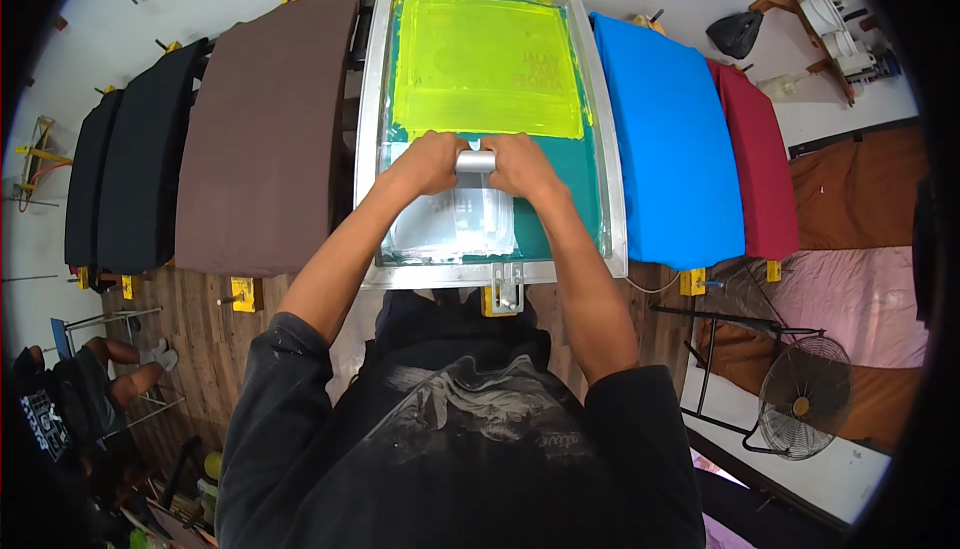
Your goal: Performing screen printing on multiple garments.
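My left hand (pixel 428 163) and my right hand (pixel 516 165) are both closed on a silver squeegee (pixel 476 162), side by side over a printing screen. The screen's metal frame (pixel 616 209) surrounds green mesh (pixel 555 199), with a broad layer of bright yellow ink (pixel 485 44) across the upper half, just beyond my hands. Clear and silvery tape or film (pixel 440 224) covers the lower left of the mesh, beneath the squeegee. A metal clamp (pixel 508 284) is attached at the frame's near edge. The squeegee's blade is largely hidden by my hands and the handle.
Cloth-covered boards flank the screen: black (pixel 140 169), brown (pixel 255 139), blue (pixel 670 149) and red (pixel 765 174). A seated person (pixel 125 359) is at the lower left. A standing fan (pixel 800 399) is at the lower right, near brown and pink fabric (pixel 850 299). Shelving with buckets (pixel 830 19) is at upper right.
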The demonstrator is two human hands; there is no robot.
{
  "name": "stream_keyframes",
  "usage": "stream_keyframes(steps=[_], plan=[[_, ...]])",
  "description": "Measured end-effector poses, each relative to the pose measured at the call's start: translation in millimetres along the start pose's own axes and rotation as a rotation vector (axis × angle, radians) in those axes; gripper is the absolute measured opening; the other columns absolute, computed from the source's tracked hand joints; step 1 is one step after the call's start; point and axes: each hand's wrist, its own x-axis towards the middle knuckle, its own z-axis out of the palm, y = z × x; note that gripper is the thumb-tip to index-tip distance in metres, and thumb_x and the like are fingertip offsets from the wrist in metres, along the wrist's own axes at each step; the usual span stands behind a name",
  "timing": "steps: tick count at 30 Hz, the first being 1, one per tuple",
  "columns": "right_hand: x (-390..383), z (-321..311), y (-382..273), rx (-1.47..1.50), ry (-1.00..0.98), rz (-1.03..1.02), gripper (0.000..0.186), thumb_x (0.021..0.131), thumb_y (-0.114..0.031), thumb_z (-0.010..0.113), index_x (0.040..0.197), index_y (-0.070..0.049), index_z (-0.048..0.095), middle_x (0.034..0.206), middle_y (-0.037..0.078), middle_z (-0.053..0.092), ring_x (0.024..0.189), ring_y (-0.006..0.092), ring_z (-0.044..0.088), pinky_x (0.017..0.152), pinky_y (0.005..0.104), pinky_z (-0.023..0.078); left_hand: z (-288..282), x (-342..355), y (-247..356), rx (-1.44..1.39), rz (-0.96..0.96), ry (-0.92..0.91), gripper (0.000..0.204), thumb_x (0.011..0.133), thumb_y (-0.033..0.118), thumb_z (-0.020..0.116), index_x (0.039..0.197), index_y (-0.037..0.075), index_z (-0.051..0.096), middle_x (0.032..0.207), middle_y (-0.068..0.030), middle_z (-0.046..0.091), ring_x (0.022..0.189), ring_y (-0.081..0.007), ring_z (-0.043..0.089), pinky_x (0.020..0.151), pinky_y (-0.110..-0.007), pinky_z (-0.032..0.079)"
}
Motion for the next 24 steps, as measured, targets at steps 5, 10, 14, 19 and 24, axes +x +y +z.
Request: stream_keyframes(steps=[5,10,14,19,24], plan=[[-38.7,7.9,-19.8,0.058,-0.015,0.009,0.023,0.065,0.001,0.064,0.087,-0.001,0.068,0.083,0.024,0.067,0.084,0.0423,0.064,0.077,0.0481,0.051,9.1,-32.5,12.4,0.033,-0.002,-0.088,0.046,0.061,-0.005,0.063,0.104,0.007,0.071,0.089,-0.0208,0.07,0.083,-0.0382,0.068,0.081,-0.042,0.056],[-92.1,15.4,-34.4,0.087,-0.023,0.002,0.022,0.065,0.004,0.062,0.085,-0.001,0.067,0.085,0.024,0.065,0.085,0.0433,0.062,0.079,0.0489,0.049,26.6,-73.4,34.6,-0.032,0.03,-0.147,0.051,0.062,-0.003,0.066,0.111,0.011,0.07,0.091,-0.0203,0.07,0.083,-0.0387,0.068,0.081,-0.042,0.056],[-95.4,13.3,-33.0,0.113,-0.107,-0.007,0.018,0.063,0.004,0.063,0.08,-0.001,0.068,0.078,0.023,0.066,0.079,0.0421,0.065,0.075,0.0485,0.053,21.8,-79.9,38.5,-0.103,-0.002,-0.229,0.038,0.062,0.0,0.066,0.1,0.007,0.072,0.086,-0.0207,0.07,0.082,-0.0383,0.068,0.078,-0.042,0.054],[-45.2,-5.4,-25.1,0.075,-0.221,-0.077,0.027,0.064,-0.004,0.067,0.09,-0.004,0.073,0.085,0.023,0.069,0.083,0.0396,0.067,0.076,0.0462,0.055,2.4,-52.8,9.0,-0.149,0.013,-0.197,0.025,0.068,0.012,0.07,0.092,0.004,0.071,0.083,-0.0197,0.07,0.077,-0.0344,0.069,0.074,-0.04,0.054],[9.9,-6.7,-25.1,-0.015,-0.195,-0.031,0.029,0.066,-0.007,0.068,0.095,-0.007,0.072,0.09,0.02,0.07,0.086,0.0378,0.068,0.078,0.0442,0.055,-18.5,-23.5,-10.5,-0.118,-0.076,-0.09,0.026,0.065,0.007,0.071,0.091,0.0,0.07,0.083,-0.0189,0.071,0.075,-0.031,0.069,0.073,-0.038,0.053]])
